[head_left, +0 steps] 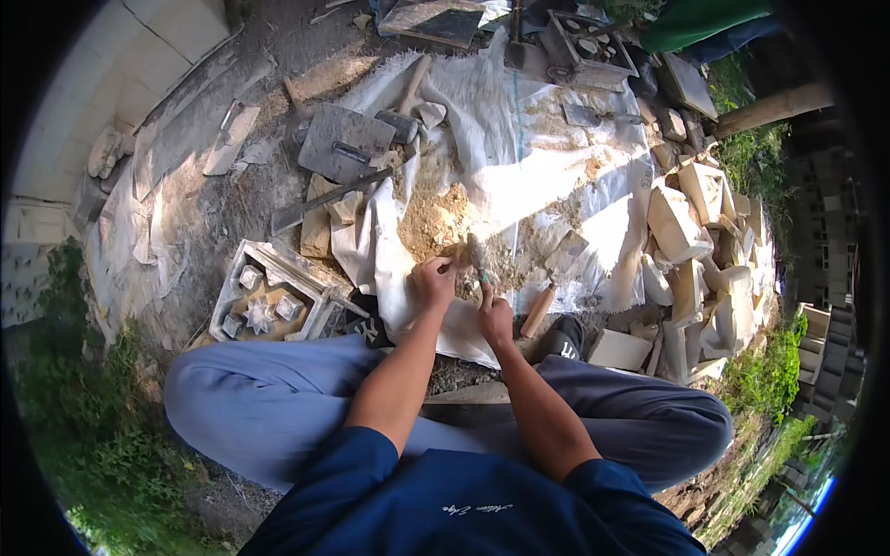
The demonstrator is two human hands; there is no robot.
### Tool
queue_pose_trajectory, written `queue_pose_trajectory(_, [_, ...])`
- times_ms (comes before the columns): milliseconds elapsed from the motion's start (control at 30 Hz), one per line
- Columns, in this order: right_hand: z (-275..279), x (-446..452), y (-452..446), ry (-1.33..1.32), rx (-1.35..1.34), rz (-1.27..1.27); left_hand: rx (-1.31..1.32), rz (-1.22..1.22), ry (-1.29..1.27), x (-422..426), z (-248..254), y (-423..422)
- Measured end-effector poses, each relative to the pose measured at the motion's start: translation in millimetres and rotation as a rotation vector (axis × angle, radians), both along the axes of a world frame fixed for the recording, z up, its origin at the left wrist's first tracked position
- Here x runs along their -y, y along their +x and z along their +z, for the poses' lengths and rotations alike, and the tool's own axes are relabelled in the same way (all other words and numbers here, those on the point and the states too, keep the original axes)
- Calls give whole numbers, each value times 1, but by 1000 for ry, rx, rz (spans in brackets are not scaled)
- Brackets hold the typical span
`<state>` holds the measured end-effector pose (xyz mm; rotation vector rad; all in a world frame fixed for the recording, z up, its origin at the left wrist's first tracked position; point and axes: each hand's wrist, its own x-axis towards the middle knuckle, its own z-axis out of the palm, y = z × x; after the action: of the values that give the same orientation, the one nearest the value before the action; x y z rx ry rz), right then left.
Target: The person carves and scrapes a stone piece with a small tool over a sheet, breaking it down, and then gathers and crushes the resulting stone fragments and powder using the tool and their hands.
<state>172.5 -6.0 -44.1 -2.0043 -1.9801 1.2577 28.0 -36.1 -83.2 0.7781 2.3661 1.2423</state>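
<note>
Two hands over one heap of rubble on a white sheet

Two shoes (564, 341) flank the sheet's (598, 278) near edge, apparently parted so the middle is within reach. Outside its near left corner sits one tray (226, 295) with one star (260, 315) and four small blocks (288, 307) around it; its walls probably keep the five pieces together. Just inside the near edge, towards the right, lies one wooden handle (539, 311), angled towards the body, likely for easy picking up.

The right hand (496, 320) is closed round one hand tool (476, 250), dark head pointing away, which suits short, controlled movements. Beside that head, the left hand (434, 281) has curled fingers at one small tan piece (457, 253); I cannot tell whether they clamp it. Piece and head are over the near part of the rubble (431, 221).

Right of the sheet is a pile of blocks (675, 222), over ten, too overlapped to count. Farther left are one long bar (320, 204), one flat plate with a handle (345, 141) and one hammer (400, 127). One crate (601, 74) stands at the far right corner, near one other person (709, 23) in green.
</note>
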Motion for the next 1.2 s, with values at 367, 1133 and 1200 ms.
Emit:
queue_pose_trajectory(367, [43,-7,-17,183,-285,-52,126,46,-95,-1,-14,0])
queue_pose_trajectory(1133, [11,-10,3,-92,-54,7,-89,-22,-32,0,-7,7])
queue_pose_trajectory(1200, [24,-16,-1,23,-95,69,-263,1,-31,-6,-3,5])
